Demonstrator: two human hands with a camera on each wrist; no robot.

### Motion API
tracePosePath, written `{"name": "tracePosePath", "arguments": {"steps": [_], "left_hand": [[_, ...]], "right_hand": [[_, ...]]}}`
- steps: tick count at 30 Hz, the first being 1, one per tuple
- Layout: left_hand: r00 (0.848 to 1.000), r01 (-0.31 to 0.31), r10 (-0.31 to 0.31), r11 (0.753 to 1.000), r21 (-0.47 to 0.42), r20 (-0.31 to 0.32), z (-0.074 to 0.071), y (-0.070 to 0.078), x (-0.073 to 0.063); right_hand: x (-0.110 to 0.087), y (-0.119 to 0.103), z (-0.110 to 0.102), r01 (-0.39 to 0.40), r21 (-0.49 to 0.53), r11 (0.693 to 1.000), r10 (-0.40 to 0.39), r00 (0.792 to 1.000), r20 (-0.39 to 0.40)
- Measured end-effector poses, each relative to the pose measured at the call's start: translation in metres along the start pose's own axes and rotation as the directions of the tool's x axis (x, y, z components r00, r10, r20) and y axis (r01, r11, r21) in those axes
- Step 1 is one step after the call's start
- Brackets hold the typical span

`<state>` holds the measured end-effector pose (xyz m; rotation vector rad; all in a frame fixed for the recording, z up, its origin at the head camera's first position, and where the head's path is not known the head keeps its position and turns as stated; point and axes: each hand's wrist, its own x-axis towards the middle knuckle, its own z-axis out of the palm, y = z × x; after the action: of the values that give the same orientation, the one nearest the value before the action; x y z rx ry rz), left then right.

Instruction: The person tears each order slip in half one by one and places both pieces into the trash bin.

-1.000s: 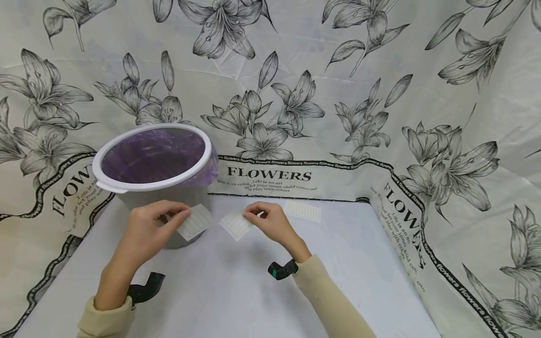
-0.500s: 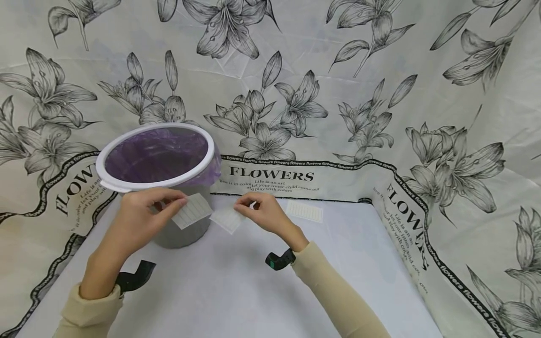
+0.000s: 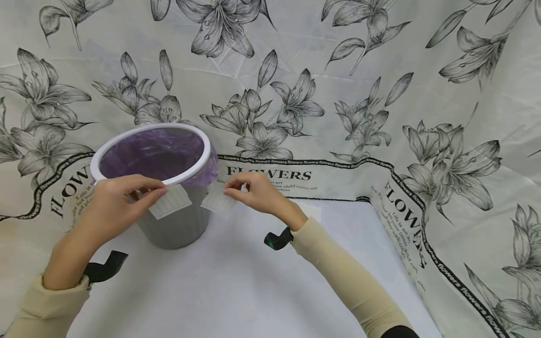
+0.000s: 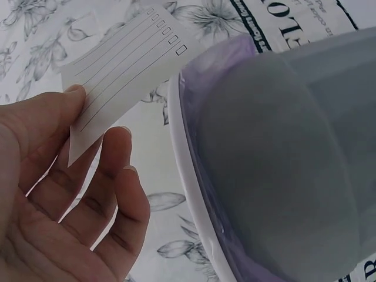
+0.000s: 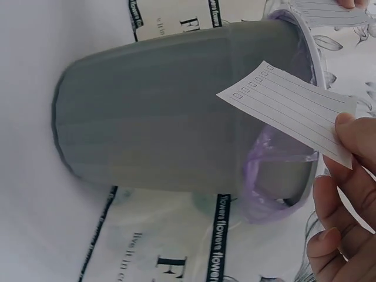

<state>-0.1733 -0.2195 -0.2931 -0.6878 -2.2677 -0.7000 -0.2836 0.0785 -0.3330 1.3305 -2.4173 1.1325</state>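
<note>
My left hand pinches a small piece of lined paper between thumb and index finger, in front of the trash can's near rim. In the left wrist view this paper shows ruled lines and a row of little boxes. My right hand pinches a second lined paper by its edge, just right of the can; the right wrist view shows boxes on that paper too. The grey trash can has a white rim and a purple bag lining it. Its bottom inside is hidden in the head view.
Another lined paper lies on the white table at the back, partly behind my right wrist. A flower-printed cloth hangs behind and along the sides. Black wrist straps are on both arms.
Both hands have risen and moved left, each with its paper, my left hand further. The left paper now overlaps the can's front below the rim. The can stands where it was.
</note>
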Motion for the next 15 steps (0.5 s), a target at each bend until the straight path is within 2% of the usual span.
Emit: {"name": "tracePosePath", "arguments": {"steps": [8,15], "left_hand": [[0.999,-0.030,0.028,0.996,0.083,0.020,-0.015,-0.009,0.003],[0.998,-0.063,0.060,0.994,0.094,0.025,-0.020,-0.013,0.010]], "right_hand": [[0.025,-0.019,-0.019,0.101,-0.078,0.992,-0.097,0.994,0.051],[0.045,-0.033,-0.027,0.094,-0.111,0.989,-0.083,0.991,0.102]]}}
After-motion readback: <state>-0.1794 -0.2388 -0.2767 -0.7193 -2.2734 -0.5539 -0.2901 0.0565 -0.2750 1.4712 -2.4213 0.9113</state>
